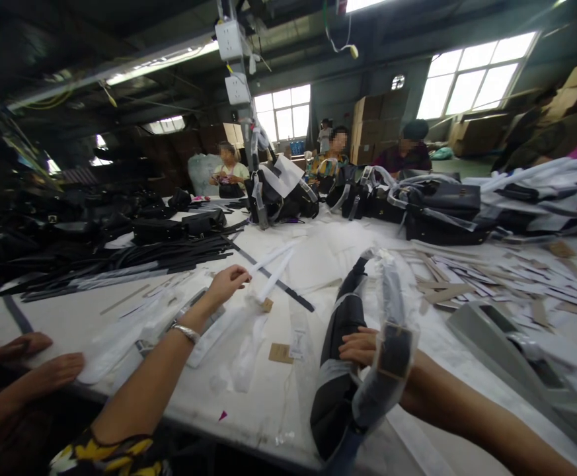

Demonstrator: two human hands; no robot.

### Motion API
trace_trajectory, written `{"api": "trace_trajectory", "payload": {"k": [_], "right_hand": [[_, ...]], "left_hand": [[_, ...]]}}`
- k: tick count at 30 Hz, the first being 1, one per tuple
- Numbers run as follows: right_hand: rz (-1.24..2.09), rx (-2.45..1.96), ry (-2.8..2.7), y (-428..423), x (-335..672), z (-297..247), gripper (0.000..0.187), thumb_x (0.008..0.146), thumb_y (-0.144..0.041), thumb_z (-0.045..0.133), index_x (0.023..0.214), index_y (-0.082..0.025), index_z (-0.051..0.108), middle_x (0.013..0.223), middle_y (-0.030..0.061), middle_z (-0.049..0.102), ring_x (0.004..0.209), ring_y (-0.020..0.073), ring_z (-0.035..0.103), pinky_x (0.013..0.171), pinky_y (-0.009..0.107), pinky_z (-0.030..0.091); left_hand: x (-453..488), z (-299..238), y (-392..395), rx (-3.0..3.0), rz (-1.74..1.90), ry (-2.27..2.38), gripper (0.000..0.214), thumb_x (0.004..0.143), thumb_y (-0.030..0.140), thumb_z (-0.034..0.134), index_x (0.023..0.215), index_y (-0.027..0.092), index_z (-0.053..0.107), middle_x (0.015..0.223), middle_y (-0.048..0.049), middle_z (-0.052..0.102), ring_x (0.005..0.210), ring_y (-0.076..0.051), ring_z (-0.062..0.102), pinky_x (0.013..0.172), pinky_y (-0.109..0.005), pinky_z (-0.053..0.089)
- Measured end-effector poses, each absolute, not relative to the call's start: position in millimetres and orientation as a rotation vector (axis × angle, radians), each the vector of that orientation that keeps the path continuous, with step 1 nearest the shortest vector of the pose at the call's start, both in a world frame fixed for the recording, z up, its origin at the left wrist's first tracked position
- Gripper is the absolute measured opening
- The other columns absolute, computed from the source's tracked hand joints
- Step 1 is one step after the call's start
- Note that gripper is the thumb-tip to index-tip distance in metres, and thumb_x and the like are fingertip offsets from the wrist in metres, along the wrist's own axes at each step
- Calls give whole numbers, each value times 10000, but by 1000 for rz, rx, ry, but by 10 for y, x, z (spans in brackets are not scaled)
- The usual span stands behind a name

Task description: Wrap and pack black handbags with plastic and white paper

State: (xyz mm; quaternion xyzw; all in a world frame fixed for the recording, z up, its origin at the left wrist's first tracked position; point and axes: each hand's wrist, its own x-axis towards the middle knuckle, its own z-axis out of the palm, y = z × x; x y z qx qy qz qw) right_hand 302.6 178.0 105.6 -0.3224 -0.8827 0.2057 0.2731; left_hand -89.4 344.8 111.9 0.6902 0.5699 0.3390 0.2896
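- Standing on end on the bench [248,410], the black bag [342,318] has a plastic-wrapped handle [392,297] looping up at its right.
- Around the black bag: a dark strap [288,291] and a brown tag [281,353] to its left, a grey device [511,350] to its right, loose card strips [447,291] beyond that side, and other black bags [441,205] behind it.
- The handle stands in front of the right wrist, hiding part of it; the right hand [360,347] lays its fingers on the black bag, and whether its grip clamps there I cannot tell.
- Left of the black bag, the left hand [229,285] hovers near white strips [275,271], fingers curled; whether its grip pinches anything I cannot tell.
- Farthest left of the black bag, dark goods [184,228] merge into shadow, too dim to count; a co-worker's forearms are cut off by the picture edge.
- Counted: one handle, one tag, one grey device, one bracelet [186,332] on the left wrist, two co-worker's hands [63,370].
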Motion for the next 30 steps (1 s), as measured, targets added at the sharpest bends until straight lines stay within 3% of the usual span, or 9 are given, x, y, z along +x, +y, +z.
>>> {"api": "trace_trajectory", "payload": {"k": [9,12,16,22,26,30], "right_hand": [[861,-945,-1830,2018,2737,1303,438,914,-316,589,1342,-219,595,1302,108,654,1123,269,666,996,430,543],[869,-926,-1672,2174,2606,1296,408,870,-383,642,1229,-191,672,1221,113,695,1067,270,681,971,414,539],[1000,-932,-1388,2204,2581,1265,315,797,-441,714,913,-154,770,894,87,754,828,246,696,782,363,559],[1234,-775,-1031,2081,2665,1242,310,684,-428,789,747,-125,768,638,26,680,600,152,612,635,284,508],[1189,-805,-1013,2081,2669,1224,348,726,-452,751,678,-107,741,569,2,612,514,96,518,534,225,435],[1079,-855,-1001,2133,2640,1139,320,807,-423,686,713,-119,719,614,-1,614,545,93,534,518,200,421]], "left_hand": [[301,1969,2772,1672,1063,999,360,824,476,691,934,149,587,955,-75,693,856,-217,713,710,-328,587],[670,2044,2609,1646,1063,891,332,840,455,688,942,155,587,966,-66,691,878,-219,717,723,-322,590],[970,2091,2480,1590,1083,849,310,843,438,694,931,159,591,975,-69,699,910,-224,718,716,-299,589],[1087,1982,2466,1407,1106,922,282,862,397,680,964,182,530,1057,-107,724,801,-194,733,659,-281,587],[1132,1819,2535,1279,1090,974,235,879,353,653,952,182,509,1031,-116,724,717,-175,724,608,-260,571],[1189,1711,2566,1193,1070,955,209,844,308,677,909,172,532,962,-71,698,680,-134,684,587,-225,549]]}}
